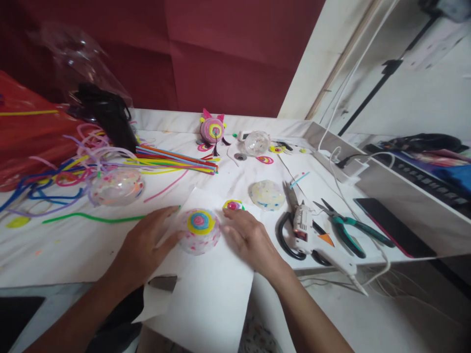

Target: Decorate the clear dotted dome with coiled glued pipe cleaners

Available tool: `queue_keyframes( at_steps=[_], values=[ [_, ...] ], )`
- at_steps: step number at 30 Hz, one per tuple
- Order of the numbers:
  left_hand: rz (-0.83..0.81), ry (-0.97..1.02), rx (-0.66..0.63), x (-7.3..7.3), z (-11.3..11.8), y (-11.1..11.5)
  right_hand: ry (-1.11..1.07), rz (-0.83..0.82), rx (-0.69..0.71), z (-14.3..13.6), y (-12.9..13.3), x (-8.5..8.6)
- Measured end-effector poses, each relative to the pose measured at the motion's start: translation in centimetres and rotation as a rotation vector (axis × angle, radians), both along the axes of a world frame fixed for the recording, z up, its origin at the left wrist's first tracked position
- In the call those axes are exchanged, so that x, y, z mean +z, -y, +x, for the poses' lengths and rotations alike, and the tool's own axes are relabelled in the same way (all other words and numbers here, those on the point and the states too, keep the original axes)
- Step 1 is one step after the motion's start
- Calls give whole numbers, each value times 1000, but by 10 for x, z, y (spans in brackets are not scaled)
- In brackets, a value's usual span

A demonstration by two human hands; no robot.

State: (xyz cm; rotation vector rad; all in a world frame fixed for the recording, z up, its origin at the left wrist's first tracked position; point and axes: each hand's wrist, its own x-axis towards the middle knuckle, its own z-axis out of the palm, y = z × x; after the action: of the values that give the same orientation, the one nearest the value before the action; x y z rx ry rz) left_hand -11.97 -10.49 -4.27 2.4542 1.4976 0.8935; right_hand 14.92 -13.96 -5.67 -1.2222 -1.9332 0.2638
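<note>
A clear plastic dome [196, 245] with pink specks sits on a sheet of white paper [213, 299] that hangs over the table's front edge. On top of it is a round coil [199, 222] of yellow, blue and pink. My left hand [149, 242] is at the dome's left side, fingers stretched and apart, the thumb close to its edge. To the right, my right hand [253, 238] is open with fingers extended, its fingertips by a small pink and yellow coiled piece [233, 204]. Whether either hand touches the dome is hard to tell.
Loose pipe cleaners [176, 162] and another clear dome [117, 187] lie left. A pink eared ornament [213, 128] stands at the back. At right are a speckled dome [267, 194], hot glue gun [303, 228], scissors [289, 235], green-handled pliers [348, 228], phone [393, 226] and cables.
</note>
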Motion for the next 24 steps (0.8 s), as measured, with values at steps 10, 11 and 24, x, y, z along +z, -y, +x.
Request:
queue_keyframes(
  at_steps=[10, 11, 24],
  values=[
    [-139, -87, 30, -17, 11, 10, 153, 28, 18, -16, 18, -6],
    [-149, -88, 25, -14, 12, 9, 150, 22, 14, -18, 18, -6],
    [-324, -91, -241, -3, -4, -34, 89, 111, -136, -43, 33, -20]
  ],
)
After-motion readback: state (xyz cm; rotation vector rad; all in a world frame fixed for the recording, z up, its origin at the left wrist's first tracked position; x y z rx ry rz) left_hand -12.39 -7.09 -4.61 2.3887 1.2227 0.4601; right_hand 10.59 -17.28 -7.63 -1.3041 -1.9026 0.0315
